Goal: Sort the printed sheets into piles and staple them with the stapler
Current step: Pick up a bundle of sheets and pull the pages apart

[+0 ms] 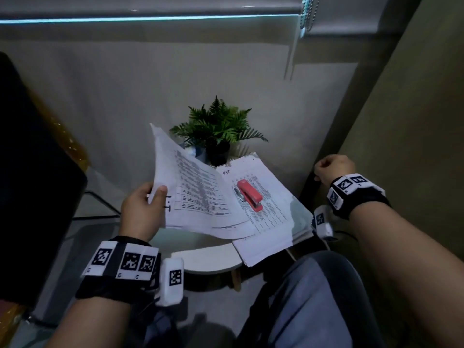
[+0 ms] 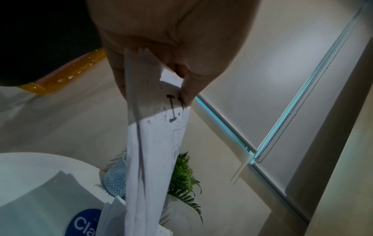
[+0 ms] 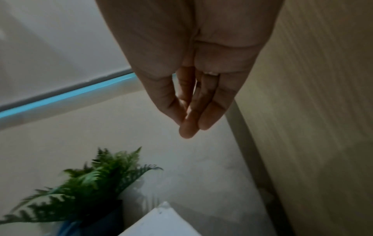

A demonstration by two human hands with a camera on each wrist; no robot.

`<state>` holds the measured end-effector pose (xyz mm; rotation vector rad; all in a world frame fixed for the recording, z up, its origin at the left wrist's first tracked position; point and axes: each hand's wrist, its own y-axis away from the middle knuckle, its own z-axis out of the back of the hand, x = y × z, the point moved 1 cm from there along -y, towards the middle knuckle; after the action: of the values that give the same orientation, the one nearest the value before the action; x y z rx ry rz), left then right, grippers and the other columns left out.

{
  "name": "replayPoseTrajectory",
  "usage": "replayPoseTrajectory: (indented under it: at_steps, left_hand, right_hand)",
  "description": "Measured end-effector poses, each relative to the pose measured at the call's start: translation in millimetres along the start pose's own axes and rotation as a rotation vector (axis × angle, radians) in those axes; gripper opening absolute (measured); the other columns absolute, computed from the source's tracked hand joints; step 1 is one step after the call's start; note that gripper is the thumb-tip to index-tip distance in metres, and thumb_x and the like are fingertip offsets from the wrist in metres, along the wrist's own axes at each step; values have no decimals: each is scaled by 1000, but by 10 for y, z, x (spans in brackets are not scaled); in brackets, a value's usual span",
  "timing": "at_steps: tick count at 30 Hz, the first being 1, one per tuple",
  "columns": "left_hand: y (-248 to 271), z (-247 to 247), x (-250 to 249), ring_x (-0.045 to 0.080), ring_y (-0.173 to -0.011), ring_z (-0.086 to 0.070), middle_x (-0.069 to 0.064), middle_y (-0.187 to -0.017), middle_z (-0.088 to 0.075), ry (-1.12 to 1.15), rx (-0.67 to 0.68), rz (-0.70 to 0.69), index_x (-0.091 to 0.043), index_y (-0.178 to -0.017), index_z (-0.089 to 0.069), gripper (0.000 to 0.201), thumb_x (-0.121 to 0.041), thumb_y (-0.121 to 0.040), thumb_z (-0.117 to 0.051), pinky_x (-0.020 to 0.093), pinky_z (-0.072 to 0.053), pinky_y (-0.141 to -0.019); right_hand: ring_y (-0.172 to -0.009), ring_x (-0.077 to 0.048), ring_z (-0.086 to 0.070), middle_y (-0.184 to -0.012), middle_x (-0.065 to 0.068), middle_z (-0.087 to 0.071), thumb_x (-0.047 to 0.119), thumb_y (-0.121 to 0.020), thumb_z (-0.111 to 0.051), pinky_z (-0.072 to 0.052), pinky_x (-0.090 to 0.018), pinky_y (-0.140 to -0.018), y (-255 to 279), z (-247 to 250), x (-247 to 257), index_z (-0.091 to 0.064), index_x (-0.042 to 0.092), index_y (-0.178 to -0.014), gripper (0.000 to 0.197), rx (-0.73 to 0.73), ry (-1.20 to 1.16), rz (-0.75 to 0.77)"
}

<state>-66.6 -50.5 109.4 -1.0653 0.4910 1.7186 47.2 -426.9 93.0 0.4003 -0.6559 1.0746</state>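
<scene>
My left hand pinches the left edge of a bundle of printed sheets, thumb on top, and holds it tilted up over the table. The left wrist view shows the same sheets hanging from thumb and fingers, with a handwritten mark near the thumb. A second pile of printed sheets lies flat on the table, partly under the held bundle. A red stapler rests on that pile. My right hand hovers to the right of the table near the wall; its fingers are relaxed together and hold nothing.
A potted fern stands at the back of the small white table, with a pale blue perforated container beside it. A dark chair is at the left, a wall close on the right, my knees below.
</scene>
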Motion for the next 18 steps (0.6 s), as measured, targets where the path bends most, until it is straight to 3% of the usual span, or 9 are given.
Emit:
replayPoseTrajectory:
  at_steps: [3,5,7,12,18]
  left_hand:
    - [-10,-28,-14,22,-83,-55,9,-87,-61,-18,1,0,-2,-104,-65,23,-19,-94,-53,28,-35,-72]
    - [-20,-45,-30,22,-85,-55,9,-88,-61,-31,5,-1,-1,-105,-65,24,-18,-94,-53,28,-35,-73]
    - [-37,-62,-37,21,-84,-54,11,-88,-62,-57,0,-6,1,-104,-66,25,-18,-93,-54,28,-34,-72]
    - [-72,-82,-83,21,-82,-54,7,-85,-60,-76,15,6,-3,-103,-65,23,-21,-94,-53,26,-33,-71]
    - [-168,33,-247,22,-84,-57,9,-92,-65,-81,28,-54,-7,-106,-64,23,-22,-94,-53,27,-36,-71]
  right_hand:
    - [-68,-14,-68,-83,-15,-69,8,-84,-58,-52,-29,-68,-147,73,-108,-71,9,-78,14,23,47,-39]
    - [-93,-24,-68,-103,-15,-70,3,-85,-58,-51,-30,-86,-198,122,-148,-74,6,-94,17,87,81,-69]
    - [-110,-29,-60,-118,-10,-66,3,-88,-56,-44,-28,-95,-195,174,-142,-71,5,-105,23,107,124,-91]
    - [-106,-28,-63,-111,-13,-69,5,-86,-54,-48,-29,-90,-132,140,-41,-72,6,-104,25,82,68,-45]
    - [-98,-22,-64,-104,-8,-71,11,-87,-60,-43,-21,-79,227,-13,548,-73,12,-100,18,184,8,260]
